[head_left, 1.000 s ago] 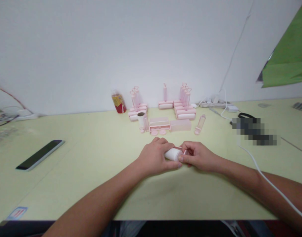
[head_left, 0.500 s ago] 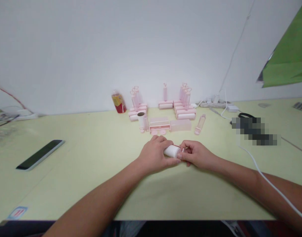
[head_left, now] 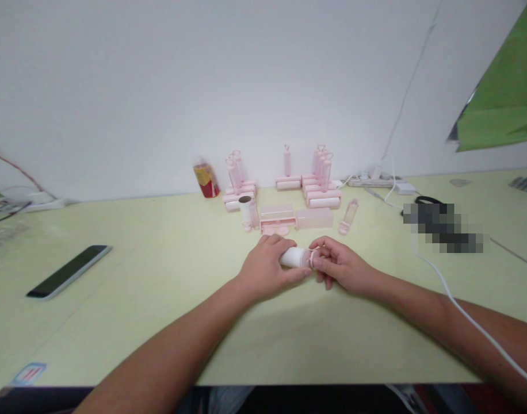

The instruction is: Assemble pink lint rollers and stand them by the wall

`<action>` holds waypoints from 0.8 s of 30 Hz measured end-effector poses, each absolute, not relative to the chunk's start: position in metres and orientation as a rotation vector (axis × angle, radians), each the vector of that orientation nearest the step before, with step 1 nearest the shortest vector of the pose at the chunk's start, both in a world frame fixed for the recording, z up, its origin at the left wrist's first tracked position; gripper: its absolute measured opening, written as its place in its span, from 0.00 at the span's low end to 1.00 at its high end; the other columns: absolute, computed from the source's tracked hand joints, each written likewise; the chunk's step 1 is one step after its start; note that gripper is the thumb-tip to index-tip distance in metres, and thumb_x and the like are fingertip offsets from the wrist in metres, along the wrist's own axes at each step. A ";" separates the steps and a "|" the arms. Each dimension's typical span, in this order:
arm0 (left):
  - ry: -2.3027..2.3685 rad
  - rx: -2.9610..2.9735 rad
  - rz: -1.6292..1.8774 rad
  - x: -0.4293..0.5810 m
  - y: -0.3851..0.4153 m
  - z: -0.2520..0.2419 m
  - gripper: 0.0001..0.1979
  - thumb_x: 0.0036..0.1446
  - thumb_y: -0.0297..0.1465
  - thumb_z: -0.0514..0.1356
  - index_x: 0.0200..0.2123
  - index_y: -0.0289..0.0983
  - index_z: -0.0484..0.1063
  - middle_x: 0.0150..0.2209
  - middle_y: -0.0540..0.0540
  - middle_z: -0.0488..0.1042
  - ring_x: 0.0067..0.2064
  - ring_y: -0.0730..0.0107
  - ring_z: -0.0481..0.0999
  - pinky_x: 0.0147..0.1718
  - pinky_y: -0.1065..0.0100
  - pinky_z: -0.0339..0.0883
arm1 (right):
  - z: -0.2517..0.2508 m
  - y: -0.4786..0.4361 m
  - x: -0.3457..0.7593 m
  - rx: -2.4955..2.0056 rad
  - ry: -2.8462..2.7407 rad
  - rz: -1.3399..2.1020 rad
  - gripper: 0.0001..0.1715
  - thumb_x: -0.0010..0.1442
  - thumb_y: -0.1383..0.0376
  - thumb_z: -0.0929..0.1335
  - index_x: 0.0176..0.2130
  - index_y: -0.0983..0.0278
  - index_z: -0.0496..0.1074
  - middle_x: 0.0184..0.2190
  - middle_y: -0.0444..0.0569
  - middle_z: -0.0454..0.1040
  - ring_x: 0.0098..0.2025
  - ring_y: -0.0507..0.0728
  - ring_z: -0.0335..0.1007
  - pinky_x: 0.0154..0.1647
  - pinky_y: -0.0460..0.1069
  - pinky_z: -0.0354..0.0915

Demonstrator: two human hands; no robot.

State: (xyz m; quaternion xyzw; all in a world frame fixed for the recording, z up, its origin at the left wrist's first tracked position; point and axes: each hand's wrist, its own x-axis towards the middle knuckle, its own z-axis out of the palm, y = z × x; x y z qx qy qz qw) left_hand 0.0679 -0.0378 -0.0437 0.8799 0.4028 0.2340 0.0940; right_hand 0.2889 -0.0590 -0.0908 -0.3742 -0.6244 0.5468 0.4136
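Note:
My left hand (head_left: 266,265) is wrapped round a small white roll (head_left: 294,257) lying sideways just above the pale green table (head_left: 160,270). My right hand (head_left: 339,265) is pinched at the roll's right end, where a thin pink ring or cap (head_left: 312,258) shows between the fingertips. Both hands meet at the middle of the table. Just beyond them lies a cluster of pink roller parts (head_left: 289,198): upright handles, flat cases, a white roll (head_left: 246,210) on end and two round pink caps (head_left: 274,230).
A red can (head_left: 206,179) stands by the wall left of the pink parts. A dark phone (head_left: 68,270) lies at the left. A power strip (head_left: 375,182) and a white cable (head_left: 462,313) run along the right, over my right forearm. A blurred dark object (head_left: 442,227) sits right.
Both hands have moved slightly away from me with the roll. The roll now lies more level, and my right fingers have closed in tighter at its end.

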 end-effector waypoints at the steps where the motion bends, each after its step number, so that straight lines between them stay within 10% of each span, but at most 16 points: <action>1: 1.190 2.600 0.710 0.067 -0.037 -0.044 0.27 0.50 0.51 0.65 0.48 0.39 0.74 0.43 0.42 0.73 0.47 0.55 0.69 0.47 0.58 0.63 | -0.090 -0.059 0.289 -0.936 -1.569 1.383 0.21 0.63 0.52 0.68 0.48 0.61 0.61 0.26 0.40 0.70 0.22 0.50 0.67 0.17 0.43 0.65; 24: 1.162 2.593 0.740 0.068 -0.034 -0.046 0.29 0.49 0.55 0.64 0.47 0.41 0.76 0.41 0.42 0.73 0.45 0.56 0.70 0.45 0.59 0.64 | -0.087 -0.057 0.289 -0.970 -1.549 1.400 0.24 0.63 0.53 0.68 0.51 0.67 0.66 0.24 0.45 0.74 0.19 0.50 0.69 0.18 0.44 0.67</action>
